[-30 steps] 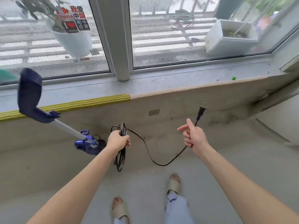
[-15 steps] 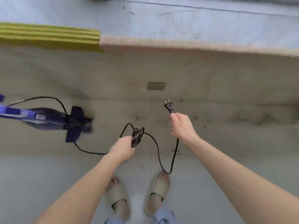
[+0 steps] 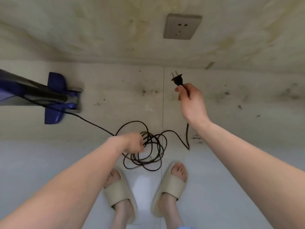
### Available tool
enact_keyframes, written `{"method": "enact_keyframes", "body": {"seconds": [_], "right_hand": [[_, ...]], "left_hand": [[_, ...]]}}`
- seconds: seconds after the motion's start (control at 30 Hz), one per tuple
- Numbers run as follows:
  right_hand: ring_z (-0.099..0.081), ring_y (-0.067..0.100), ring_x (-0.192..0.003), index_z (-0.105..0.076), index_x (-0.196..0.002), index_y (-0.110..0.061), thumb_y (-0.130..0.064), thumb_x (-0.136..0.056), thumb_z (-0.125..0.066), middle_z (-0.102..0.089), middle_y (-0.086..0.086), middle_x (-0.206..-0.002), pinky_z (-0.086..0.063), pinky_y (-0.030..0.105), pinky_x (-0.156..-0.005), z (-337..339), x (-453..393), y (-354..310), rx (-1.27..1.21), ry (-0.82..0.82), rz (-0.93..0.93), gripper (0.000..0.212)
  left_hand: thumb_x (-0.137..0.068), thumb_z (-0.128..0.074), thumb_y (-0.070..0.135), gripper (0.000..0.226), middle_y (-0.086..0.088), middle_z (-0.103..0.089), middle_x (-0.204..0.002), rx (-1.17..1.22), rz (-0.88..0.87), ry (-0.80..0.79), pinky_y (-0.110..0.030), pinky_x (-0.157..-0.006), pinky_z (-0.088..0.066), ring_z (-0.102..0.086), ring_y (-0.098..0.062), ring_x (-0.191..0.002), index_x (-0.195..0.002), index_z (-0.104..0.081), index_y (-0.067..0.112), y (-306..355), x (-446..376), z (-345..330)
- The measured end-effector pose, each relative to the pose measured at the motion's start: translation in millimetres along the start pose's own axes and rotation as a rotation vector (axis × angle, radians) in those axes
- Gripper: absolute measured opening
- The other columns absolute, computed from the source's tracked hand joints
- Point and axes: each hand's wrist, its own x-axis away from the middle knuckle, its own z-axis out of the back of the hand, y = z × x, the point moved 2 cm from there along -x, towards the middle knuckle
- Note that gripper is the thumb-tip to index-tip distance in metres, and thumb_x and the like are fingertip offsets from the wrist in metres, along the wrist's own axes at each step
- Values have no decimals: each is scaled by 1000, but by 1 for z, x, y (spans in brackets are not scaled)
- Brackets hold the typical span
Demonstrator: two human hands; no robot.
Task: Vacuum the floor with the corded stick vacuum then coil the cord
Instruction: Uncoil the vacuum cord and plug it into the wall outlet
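The blue stick vacuum (image 3: pixel 56 96) stands at the left with its floor head on the dirty floor strip by the wall. Its black cord (image 3: pixel 92 123) runs from the head to a loose bundle of loops (image 3: pixel 148 154) in front of my feet. My left hand (image 3: pixel 133 142) is blurred at the left edge of those loops, fingers among the strands; whether it grips them is unclear. My right hand (image 3: pixel 191 100) holds the cord just behind the black plug (image 3: pixel 177 79), prongs pointing up toward the wall socket (image 3: pixel 182 26).
The stained wall (image 3: pixel 99 30) fills the top of the view. Dust and dark debris (image 3: pixel 148 91) lie on the floor strip below it. My feet in beige slides (image 3: pixel 171 184) stand on the pale floor just behind the cord loops.
The view has tilted further down and nearer the wall, so the socket shows large. The tight coil in my left hand has spread into wide loose loops. My right hand still holds the plug.
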Motion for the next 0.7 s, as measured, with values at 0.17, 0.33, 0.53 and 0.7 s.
{"method": "enact_keyframes", "body": {"seconds": [0.17, 0.33, 0.53, 0.7], "right_hand": [[-38, 14, -57, -56, -98, -6, -20, -103, -39, -46, 0, -66, -29, 28, -52, 13, -26, -23, -58, 140, 119, 23], [-49, 13, -64, -59, -106, -5, -18, -102, -40, -58, -1, -78, -40, 29, -62, 8, -57, -36, -115, 119, 56, 24], [-56, 11, -60, -61, -95, -5, -19, -101, -44, -61, 0, -78, -43, 27, -58, 2, -70, -38, -231, 38, 16, 23], [-42, 5, -38, -55, -80, -6, -19, -103, -39, -53, 3, -54, -33, 23, -48, -3, -70, -23, -218, -9, -28, 31]], "left_hand": [[-96, -56, 29, 26, -6, -72, -106, 1496, -87, 471, -30, -87, -53, -66, -20, -101, -108, -66, 8, 24, 3, 88], [-88, -61, 49, 36, 9, -70, -109, 1577, -309, 482, -27, -96, -44, -58, -9, -109, -109, -69, 21, 67, 4, 158], [-86, -71, 29, 12, 2, -69, -86, 1474, -341, 648, -9, -60, -45, -63, -5, -81, -85, -70, 18, 90, -5, 186], [-89, -67, 27, 24, 6, -69, -85, 1475, -319, 676, -7, -51, -41, -60, 1, -74, -107, -69, 11, 93, -8, 206]]}}
